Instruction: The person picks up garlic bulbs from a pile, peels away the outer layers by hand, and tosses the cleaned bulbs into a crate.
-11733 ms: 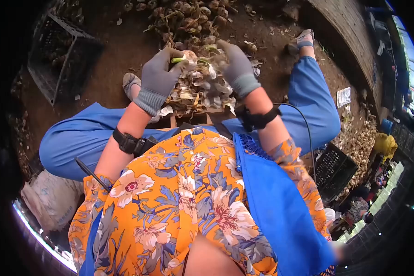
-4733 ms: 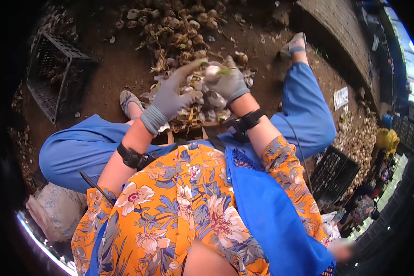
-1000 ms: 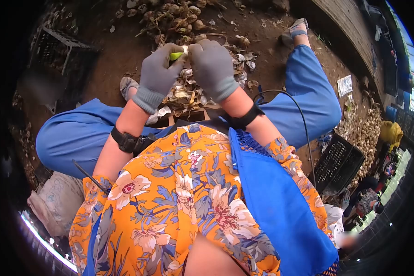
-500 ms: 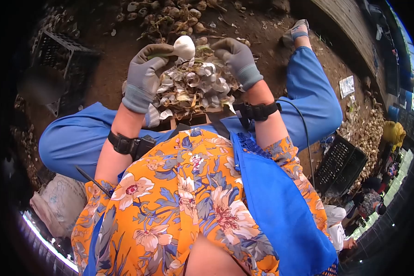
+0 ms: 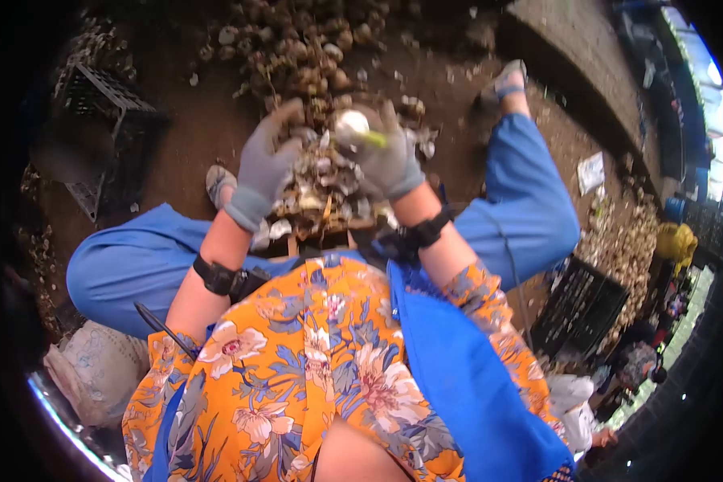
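A white, peeled garlic bulb [image 5: 351, 126] with a short green stem lies against the palm side of my right hand [image 5: 390, 161], whose gloved fingers close round it, though blurred. My left hand [image 5: 267, 165], in a grey glove too, is apart from the bulb on its left, with fingers spread and nothing seen in them. Below both hands a heap of papery garlic skins [image 5: 325, 181] lies between my legs, partly covered by the hands.
Unpeeled garlic bulbs [image 5: 301, 40] are piled on the dirt floor ahead. A black crate [image 5: 128, 100] stands at the left, another black crate [image 5: 582, 309] at the right near more garlic [image 5: 635, 249]. A white sack [image 5: 100, 373] is at the lower left. Another person [image 5: 574, 410] sits at the lower right.
The garlic bulb has passed from my left hand to my right. My left hand has opened and moved slightly down; my right hand has come inward and lower.
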`<state>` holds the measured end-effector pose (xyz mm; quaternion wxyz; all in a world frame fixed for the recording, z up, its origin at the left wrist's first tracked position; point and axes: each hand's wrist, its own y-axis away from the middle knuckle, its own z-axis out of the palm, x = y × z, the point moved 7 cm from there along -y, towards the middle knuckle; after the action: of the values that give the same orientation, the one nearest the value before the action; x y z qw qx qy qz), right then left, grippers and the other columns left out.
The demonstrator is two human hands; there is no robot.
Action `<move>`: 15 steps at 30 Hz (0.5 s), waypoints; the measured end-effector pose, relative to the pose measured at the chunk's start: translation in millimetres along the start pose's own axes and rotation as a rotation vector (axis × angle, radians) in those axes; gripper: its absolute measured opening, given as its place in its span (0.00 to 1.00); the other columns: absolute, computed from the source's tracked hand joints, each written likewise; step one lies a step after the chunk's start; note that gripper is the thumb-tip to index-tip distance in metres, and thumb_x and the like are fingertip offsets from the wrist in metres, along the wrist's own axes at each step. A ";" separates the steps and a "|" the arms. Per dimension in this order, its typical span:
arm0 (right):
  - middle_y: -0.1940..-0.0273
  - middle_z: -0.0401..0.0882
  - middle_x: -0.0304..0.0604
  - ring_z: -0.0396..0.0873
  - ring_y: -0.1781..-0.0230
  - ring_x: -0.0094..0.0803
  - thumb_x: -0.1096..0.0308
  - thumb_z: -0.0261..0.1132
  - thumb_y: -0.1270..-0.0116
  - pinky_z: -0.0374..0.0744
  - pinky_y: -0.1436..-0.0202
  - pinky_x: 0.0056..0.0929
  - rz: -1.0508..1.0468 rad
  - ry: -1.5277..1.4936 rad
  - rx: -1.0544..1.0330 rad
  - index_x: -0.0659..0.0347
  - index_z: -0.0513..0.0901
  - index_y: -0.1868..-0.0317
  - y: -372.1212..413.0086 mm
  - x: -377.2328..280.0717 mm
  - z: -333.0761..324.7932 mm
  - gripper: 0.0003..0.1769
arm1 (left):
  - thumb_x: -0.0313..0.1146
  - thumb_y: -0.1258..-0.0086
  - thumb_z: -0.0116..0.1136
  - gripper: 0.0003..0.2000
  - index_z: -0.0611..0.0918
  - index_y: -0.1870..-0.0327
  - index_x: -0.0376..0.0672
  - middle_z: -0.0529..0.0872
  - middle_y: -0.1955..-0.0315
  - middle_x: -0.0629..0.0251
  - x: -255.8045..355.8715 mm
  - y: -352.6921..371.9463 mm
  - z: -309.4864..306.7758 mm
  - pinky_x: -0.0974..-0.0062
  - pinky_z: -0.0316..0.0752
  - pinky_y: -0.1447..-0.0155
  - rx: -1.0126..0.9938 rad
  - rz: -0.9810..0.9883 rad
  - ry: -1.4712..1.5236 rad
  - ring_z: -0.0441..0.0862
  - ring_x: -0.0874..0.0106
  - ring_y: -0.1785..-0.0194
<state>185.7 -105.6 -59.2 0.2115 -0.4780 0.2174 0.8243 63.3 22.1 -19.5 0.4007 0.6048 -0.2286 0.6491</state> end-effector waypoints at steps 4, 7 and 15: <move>0.55 0.82 0.42 0.80 0.57 0.36 0.41 0.50 0.28 0.79 0.50 0.36 0.230 -0.308 0.237 0.58 0.75 0.43 -12.0 43.7 -41.9 0.29 | 0.28 0.34 0.59 0.16 0.79 0.45 0.36 0.83 0.49 0.62 -43.2 1.1 -17.4 0.76 0.71 0.40 0.001 -0.089 -0.154 0.78 0.74 0.45; 0.54 0.84 0.40 0.81 0.56 0.42 0.39 0.50 0.30 0.74 0.41 0.49 0.571 -0.582 0.582 0.52 0.80 0.52 -31.9 75.9 -77.7 0.27 | 0.24 0.35 0.56 0.18 0.77 0.43 0.34 0.80 0.45 0.60 -17.4 6.8 1.7 0.75 0.66 0.34 -0.112 -0.114 -0.329 0.75 0.72 0.40; 0.33 0.62 0.56 0.64 0.34 0.49 0.53 0.50 0.25 0.71 0.37 0.50 -0.149 -0.347 -0.041 0.64 0.64 0.33 -227.4 -214.0 12.4 0.29 | 0.25 0.32 0.55 0.18 0.75 0.41 0.34 0.81 0.52 0.64 -36.8 -4.6 -1.0 0.78 0.70 0.40 -0.088 -0.203 -0.139 0.76 0.77 0.47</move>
<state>400.7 56.8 99.1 0.2964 -0.3476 0.1247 0.8808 64.4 16.5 -56.2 0.4736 0.6502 -0.2218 0.5511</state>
